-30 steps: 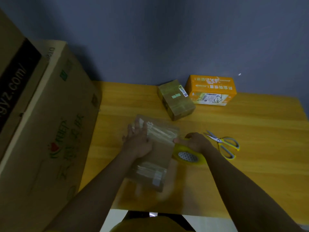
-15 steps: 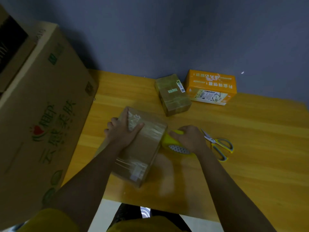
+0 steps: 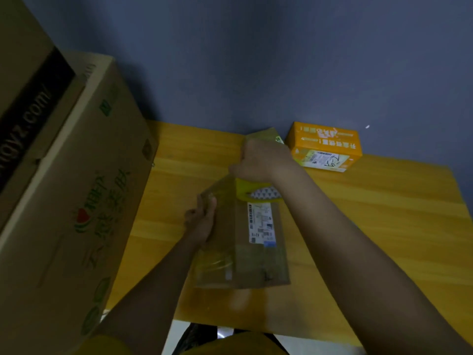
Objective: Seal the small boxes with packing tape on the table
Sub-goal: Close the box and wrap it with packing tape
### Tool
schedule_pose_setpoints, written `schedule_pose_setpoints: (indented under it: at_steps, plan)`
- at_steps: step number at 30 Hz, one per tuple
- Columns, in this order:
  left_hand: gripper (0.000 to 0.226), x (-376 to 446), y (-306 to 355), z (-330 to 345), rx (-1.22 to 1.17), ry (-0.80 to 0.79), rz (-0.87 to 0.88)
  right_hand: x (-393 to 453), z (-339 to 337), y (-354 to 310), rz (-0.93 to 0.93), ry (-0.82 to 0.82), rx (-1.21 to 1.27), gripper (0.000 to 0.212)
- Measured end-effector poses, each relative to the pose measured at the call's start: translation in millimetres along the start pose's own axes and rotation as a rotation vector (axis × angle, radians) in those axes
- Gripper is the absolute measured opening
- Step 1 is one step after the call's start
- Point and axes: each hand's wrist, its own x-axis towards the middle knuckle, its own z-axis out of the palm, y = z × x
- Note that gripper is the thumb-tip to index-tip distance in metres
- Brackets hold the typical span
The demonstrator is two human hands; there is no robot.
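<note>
Two bare forearms enter from the lower edge of the view, the left one from about 7 o'clock and the right one from about 4 o'clock. Neither wrist carries a watch, band or glove, and both hands, the left hand [image 3: 202, 221] and the right hand [image 3: 261, 160], are uncovered. A short yellow sleeve [image 3: 102, 345] shows at the left upper arm, at the bottom edge. The same yellow cloth covers the torso [image 3: 230, 345] at 6 o'clock. Just above it, something dark shows beneath the body; it is too blurred to tell what it is.
</note>
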Motion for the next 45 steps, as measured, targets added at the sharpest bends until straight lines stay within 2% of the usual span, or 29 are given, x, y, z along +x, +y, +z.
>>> schedule_pose_setpoints:
  at_steps: [2,3,5,7,8,11,14,16,18,21,23,25,26,29,32,34,37,39,43,45]
  plan:
    - [0.066,-4.3,8.0,-22.8,0.076,0.097,0.115,3.8,-8.2,-19.3,-0.087,-0.094,0.020,0.022]
    - [0.068,-5.0,12.7,-34.9,0.043,0.060,0.225,5.3,-9.7,-27.1,-0.131,-0.129,0.038,0.026]
    - [0.074,-10.8,22.1,-50.2,-0.186,-0.151,0.344,8.3,-8.7,-39.2,-0.200,-0.159,0.085,0.029]
    - [0.078,-20.9,28.4,-56.4,-0.228,-0.322,0.409,12.7,-6.3,-44.2,-0.224,-0.134,0.154,0.036]
    - [0.082,-20.9,28.5,-57.8,-0.196,-0.334,0.436,14.3,-4.4,-43.1,-0.216,-0.114,0.204,0.044]
    - [0.096,-13.0,19.7,-61.6,-0.114,-0.221,0.512,12.6,6.7,-32.5,-0.161,-0.020,0.406,0.054]
    - [0.108,-6.0,7.4,-70.1,-0.104,-0.253,0.512,5.7,24.6,-31.7,-0.106,0.088,0.543,0.047]
    - [0.118,-8.0,7.8,-81.1,-0.099,-0.259,0.450,0.6,29.7,-32.8,-0.095,0.107,0.486,0.042]
    - [0.124,-5.5,2.9,-87.5,-0.030,-0.260,0.390,-8.2,26.4,-26.2,-0.043,0.074,0.372,0.058]
    - [0.119,-3.4,0.2,-88.2,-0.024,-0.258,0.363,-17.4,19.1,-9.9,0.058,0.053,0.339,0.079]
    - [0.114,-2.3,-0.9,-87.3,0.023,-0.230,0.370,-19.2,17.1,-1.1,0.126,-0.001,0.258,0.076]
    - [0.108,-1.4,-4.0,-89.4,0.038,-0.219,0.356,-18.5,18.1,16.1,0.195,-0.053,0.108,0.063]
    - [0.106,-2.3,-5.0,-90.5,0.028,-0.224,0.349,-18.8,21.7,26.2,0.236,-0.080,0.091,0.066]
    - [0.108,-3.1,-4.7,-89.9,-0.038,-0.268,0.335,-12.5,43.8,52.6,0.309,-0.105,0.199,0.090]
    - [0.113,-3.2,-3.9,-88.3,-0.085,-0.298,0.314,0.0,71.3,64.0,0.313,-0.121,0.287,0.087]
    - [0.108,-4.1,-2.1,-86.7,-0.120,-0.306,0.283,9.5,82.8,69.5,0.300,-0.161,0.361,0.074]
    - [0.101,-7.1,1.0,-80.9,-0.199,-0.334,0.235,27.7,98.1,82.0,0.264,-0.292,0.469,0.082]
    - [0.098,-13.2,-6.4,-72.6,-0.245,-0.281,0.170,33.1,102.0,83.1,0.197,-0.356,0.465,0.083]
    - [0.052,-34.1,-23.0,-54.4,-0.360,-0.133,0.061,33.7,98.0,79.7,0.027,-0.321,0.517,0.064]
    - [0.042,-33.4,-16.7,-51.2,-0.389,-0.130,0.073,25.4,89.3,79.8,0.013,-0.270,0.497,0.068]
